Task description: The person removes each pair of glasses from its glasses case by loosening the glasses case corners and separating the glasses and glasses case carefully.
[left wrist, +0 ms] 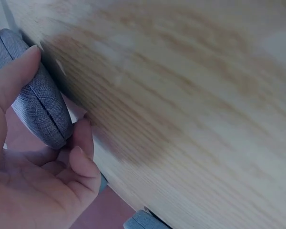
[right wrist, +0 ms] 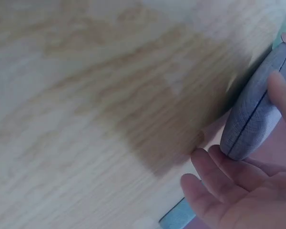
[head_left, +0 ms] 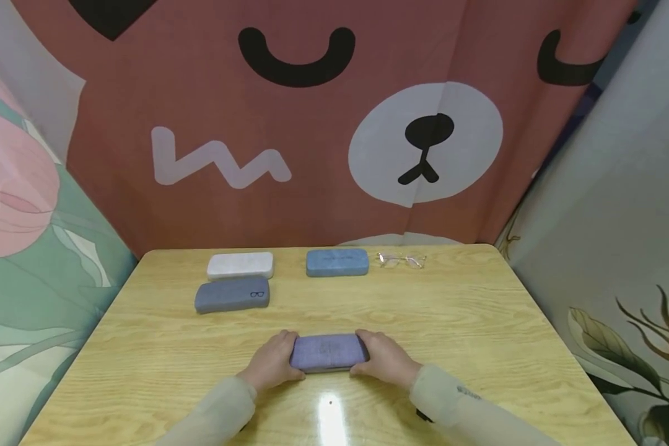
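As the closed purple case [head_left: 329, 352] is held over the desk's [head_left: 451, 322] near middle, the left hand [head_left: 273, 361] and right hand [head_left: 387, 359] curl around its ends — thumbs on the near side. Getting a square grip seems the step; next probably calls for keeping it level. Beyond lie grey [head_left: 228, 296], white [head_left: 240, 265] and blue cases [head_left: 337, 262] — and glasses [head_left: 401, 259].

White glare on the tabletop [head_left: 468, 316]
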A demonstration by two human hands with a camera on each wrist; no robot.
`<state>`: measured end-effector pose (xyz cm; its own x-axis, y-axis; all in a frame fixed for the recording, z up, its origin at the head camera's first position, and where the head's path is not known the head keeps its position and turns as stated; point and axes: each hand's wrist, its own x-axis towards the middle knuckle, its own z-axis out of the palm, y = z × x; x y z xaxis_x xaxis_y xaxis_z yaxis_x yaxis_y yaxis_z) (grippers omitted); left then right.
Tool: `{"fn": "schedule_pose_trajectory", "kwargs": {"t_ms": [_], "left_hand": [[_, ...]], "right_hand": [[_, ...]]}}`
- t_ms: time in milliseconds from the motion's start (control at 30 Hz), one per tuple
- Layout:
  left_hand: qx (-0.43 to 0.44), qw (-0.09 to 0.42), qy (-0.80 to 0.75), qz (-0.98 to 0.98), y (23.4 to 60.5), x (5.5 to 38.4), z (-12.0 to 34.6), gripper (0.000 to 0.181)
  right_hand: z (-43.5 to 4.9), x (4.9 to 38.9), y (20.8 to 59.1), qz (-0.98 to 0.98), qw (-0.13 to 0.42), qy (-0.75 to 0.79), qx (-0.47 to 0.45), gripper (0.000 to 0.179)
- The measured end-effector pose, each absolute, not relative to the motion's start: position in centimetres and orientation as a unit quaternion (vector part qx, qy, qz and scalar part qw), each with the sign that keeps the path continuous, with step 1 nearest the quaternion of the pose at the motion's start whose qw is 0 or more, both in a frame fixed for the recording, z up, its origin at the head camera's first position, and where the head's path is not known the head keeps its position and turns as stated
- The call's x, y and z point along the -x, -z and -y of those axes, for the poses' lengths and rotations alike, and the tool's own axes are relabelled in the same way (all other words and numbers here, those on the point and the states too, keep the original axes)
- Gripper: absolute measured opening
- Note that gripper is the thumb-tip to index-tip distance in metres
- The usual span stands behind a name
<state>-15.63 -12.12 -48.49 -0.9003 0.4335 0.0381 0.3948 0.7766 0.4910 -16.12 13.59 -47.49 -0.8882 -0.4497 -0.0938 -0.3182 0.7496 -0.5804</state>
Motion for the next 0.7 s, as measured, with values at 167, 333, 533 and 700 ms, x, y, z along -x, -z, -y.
{"fn": "schedule_pose_trajectory", "kwargs": {"t_ms": [167,333,533,700], "left_hand": [[-0.215,0.051,-0.263,-0.939,48.7,15.9,12.1,0.072],[-0.189,0.057,-0.264,-0.944,48.7,16.0,12.2,0.071],[-0.16,0.085,-0.274,-0.944,48.9,15.9,12.4,0.068],[-0.168,0.078,-0.267,-0.946,49.2,16.1,12.4,0.069]], "right_hand": [[-13.4,16.3,47.6,-0.931,0.105,0.258,0.238,0.08],[-13.0,16.3,47.6,-0.936,0.102,0.224,0.252,0.075],[-12.5,16.2,47.5,-0.941,0.084,0.19,0.267,0.072],[-12.5,16.5,47.3,-0.941,0.087,0.175,0.276,0.075]]}}
